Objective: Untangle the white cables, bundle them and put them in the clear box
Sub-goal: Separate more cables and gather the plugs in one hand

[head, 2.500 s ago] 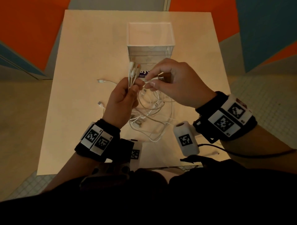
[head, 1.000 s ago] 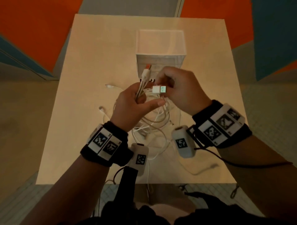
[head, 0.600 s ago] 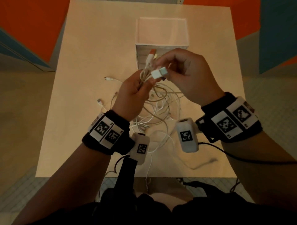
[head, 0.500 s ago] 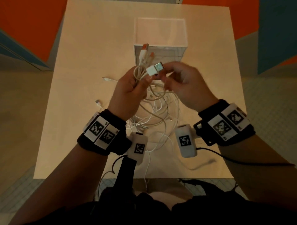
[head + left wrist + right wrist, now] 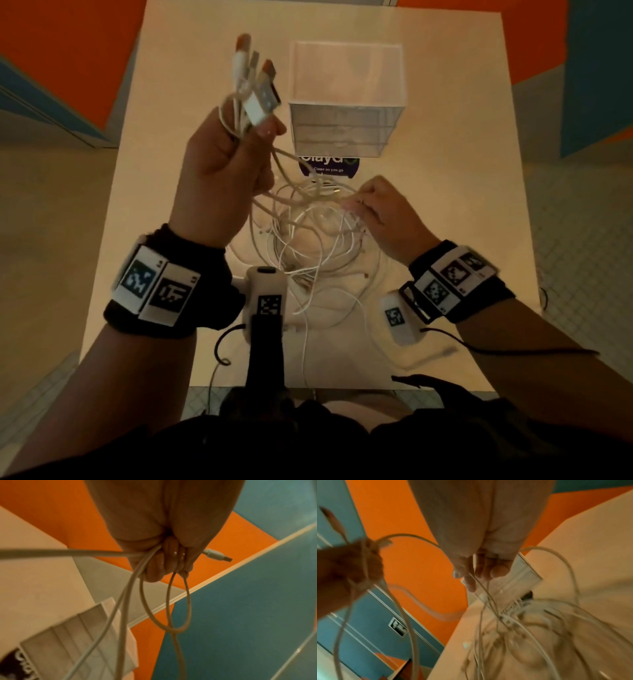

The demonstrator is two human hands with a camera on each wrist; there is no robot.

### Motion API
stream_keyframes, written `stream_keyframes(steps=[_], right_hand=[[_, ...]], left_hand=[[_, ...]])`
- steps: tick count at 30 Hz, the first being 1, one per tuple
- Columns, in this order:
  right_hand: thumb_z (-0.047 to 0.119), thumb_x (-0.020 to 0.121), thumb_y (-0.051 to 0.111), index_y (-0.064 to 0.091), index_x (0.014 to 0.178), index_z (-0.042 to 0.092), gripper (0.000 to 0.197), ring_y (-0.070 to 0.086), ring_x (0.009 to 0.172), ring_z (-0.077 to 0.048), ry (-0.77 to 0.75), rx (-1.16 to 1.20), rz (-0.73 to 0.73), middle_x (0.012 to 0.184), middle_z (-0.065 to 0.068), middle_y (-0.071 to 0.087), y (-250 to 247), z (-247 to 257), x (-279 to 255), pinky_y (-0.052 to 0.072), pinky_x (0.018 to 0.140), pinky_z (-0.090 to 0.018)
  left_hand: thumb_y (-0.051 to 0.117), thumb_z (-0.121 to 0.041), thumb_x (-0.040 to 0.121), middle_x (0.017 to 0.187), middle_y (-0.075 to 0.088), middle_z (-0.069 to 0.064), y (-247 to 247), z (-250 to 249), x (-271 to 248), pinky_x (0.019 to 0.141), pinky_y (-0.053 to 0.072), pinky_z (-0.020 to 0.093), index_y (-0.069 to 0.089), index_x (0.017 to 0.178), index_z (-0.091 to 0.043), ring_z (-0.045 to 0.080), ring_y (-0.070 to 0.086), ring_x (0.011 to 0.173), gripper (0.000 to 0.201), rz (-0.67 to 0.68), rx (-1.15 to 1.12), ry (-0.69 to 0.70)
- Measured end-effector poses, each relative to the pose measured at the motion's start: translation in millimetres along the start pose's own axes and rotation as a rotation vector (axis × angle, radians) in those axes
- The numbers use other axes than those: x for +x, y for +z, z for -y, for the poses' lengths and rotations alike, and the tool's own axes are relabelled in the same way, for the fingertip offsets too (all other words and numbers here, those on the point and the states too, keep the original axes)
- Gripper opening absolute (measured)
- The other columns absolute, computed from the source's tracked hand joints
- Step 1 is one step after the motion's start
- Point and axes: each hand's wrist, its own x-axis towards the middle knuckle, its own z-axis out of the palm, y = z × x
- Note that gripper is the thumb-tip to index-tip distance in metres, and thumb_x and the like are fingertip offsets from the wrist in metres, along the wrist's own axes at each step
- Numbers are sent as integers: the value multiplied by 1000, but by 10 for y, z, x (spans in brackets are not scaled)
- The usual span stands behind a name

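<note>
Warm, dim amber light tints everything I see. From my head the table [image 5: 445, 102] bows outward toward 3 and 9 o'clock, and my torso at 6 o'clock sinks into near black. Beneath my right hand [image 5: 481, 566] the white cables [image 5: 530, 628] smear with motion blur toward 5 o'clock. My left hand [image 5: 164, 555] looks soft, slightly unfocused.

White cables [image 5: 310, 240]: smooth matt plastic sheathing, glossy white plug housings [image 5: 257, 107] with metal tips; clear box [image 5: 346, 113]: transparent glossy plastic, ribbed wall; table [image 5: 191, 102]: smooth matt pale laminate; wristbands [image 5: 212, 274]: black cloth.
</note>
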Motion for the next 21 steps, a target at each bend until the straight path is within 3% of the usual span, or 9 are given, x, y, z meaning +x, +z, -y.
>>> stream_keyframes(steps=[2,4,6,9,13,17,19,21], right_hand=[[12,96,47,66,102,2,23,53,78,-19,-60,-73,-14,88,-5,47,-133,107,70,40,73,-25],[9,95,48,67,99,5,20,53,66,-10,-94,-12,-8,81,5,51,-243,238,121,43,67,-20],[12,94,49,66,90,11,18,52,59,-1,-139,75,-37,73,15,52,-316,396,156,43,62,-16],[18,95,46,60,86,12,18,51,55,-2,-195,203,-101,63,15,52,-399,627,190,41,58,-19],[16,95,47,59,92,9,14,57,66,-2,-231,311,-76,73,13,57,-464,745,233,43,67,-21],[10,92,51,58,97,14,9,56,63,-6,-238,462,-65,83,5,61,-404,719,218,46,63,-25],[4,93,46,52,104,21,21,51,59,-12,-207,539,-106,88,6,59,-349,653,184,45,59,-23],[-3,93,40,47,109,25,34,52,62,-14,-124,588,-58,98,-2,60,-264,554,153,46,58,-21]], left_hand=[[48,-24,93,51,43,-12,-23,113,-31,47,32,25,54,89,-18,8,34,45,9,7,128,-35],[49,-29,91,58,48,-11,12,237,-71,49,34,26,55,88,-25,5,38,47,7,52,221,-66],[50,-26,90,63,48,-12,103,352,-108,52,35,25,53,87,-27,0,41,51,5,103,320,-85],[49,-20,90,64,52,-19,264,484,-158,56,36,15,51,90,-29,-9,48,56,10,133,404,-75],[49,-15,93,55,49,-20,393,579,-199,54,34,21,53,85,-32,-3,39,48,19,140,188,-173],[46,-16,93,48,37,-16,439,498,-160,47,28,21,56,79,-22,3,27,44,18,80,-96,-217],[45,-18,93,47,35,-14,417,422,-110,46,24,23,56,78,-13,7,23,43,20,36,-134,-206],[45,-20,94,48,37,-12,382,348,-52,45,21,25,56,78,-10,9,23,43,21,12,-160,-179]])
